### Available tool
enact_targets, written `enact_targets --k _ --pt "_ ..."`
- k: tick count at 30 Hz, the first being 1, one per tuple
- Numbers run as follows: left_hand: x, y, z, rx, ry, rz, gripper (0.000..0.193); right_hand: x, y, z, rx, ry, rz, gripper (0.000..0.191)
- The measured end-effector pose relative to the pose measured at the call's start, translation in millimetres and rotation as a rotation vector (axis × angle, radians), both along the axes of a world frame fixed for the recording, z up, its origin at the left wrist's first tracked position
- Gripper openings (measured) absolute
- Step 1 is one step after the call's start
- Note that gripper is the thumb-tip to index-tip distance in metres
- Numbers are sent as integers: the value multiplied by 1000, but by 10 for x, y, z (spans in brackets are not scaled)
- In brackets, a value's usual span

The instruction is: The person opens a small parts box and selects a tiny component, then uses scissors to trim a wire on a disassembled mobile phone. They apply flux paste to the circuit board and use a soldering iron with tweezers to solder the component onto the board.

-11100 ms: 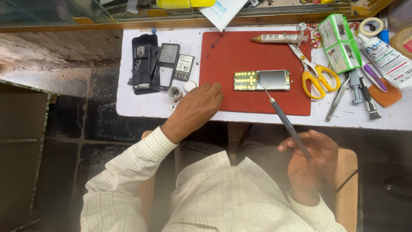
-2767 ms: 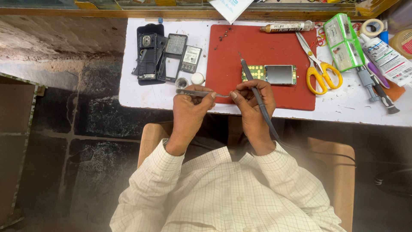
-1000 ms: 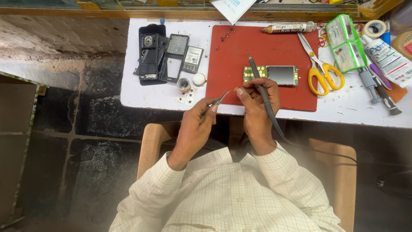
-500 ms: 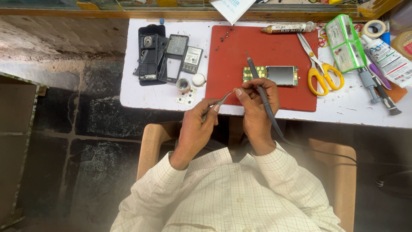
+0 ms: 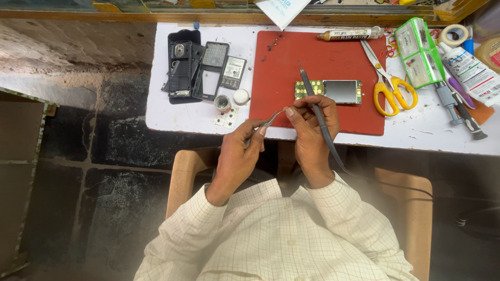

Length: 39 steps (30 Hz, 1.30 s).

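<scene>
left hand (image 5: 237,156) pinches thin metal tweezers (image 5: 266,123) | right hand (image 5: 311,125) grips slim dark soldering iron (image 5: 314,106) | over flat circuit board (image 5: 328,91)

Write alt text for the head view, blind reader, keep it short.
Seen from above, a seated person's left hand holds tweezers up to the right hand, which grips a corded soldering iron over a phone circuit board on a red mat. Dismantled phone parts lie left of the mat, yellow scissors right.

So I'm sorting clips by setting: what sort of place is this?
Likely a phone repair bench: a bare circuit board on a red mat, a soldering iron, and opened phone casings.
</scene>
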<state>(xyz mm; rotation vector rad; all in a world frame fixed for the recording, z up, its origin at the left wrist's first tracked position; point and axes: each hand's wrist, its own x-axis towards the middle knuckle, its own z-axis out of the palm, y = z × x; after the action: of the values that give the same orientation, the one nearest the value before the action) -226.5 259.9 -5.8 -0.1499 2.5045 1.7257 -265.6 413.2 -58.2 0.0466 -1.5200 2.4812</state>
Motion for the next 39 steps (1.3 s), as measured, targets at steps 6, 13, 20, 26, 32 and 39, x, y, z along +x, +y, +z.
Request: enact_targets --k 6,13,20,26,32,39 --pt "5 -2 -17 20 31 -14 27 -6 -3 0 -11 -14 -2 33" --pt "2 2 -26 16 27 -3 27 1 -8 1 -22 -6 14 33" --pt "-7 17 -30 -8 7 10 27 -1 -9 -1 -8 -2 15 33" --pt "-11 23 -32 -34 -22 10 26 -4 -12 -3 -7 -8 15 33" --pt "-4 27 -35 -23 1 14 26 -3 -5 -4 13 -11 15 33" --pt "-10 31 -46 -29 -2 22 25 -2 -7 -3 13 -13 11 33"
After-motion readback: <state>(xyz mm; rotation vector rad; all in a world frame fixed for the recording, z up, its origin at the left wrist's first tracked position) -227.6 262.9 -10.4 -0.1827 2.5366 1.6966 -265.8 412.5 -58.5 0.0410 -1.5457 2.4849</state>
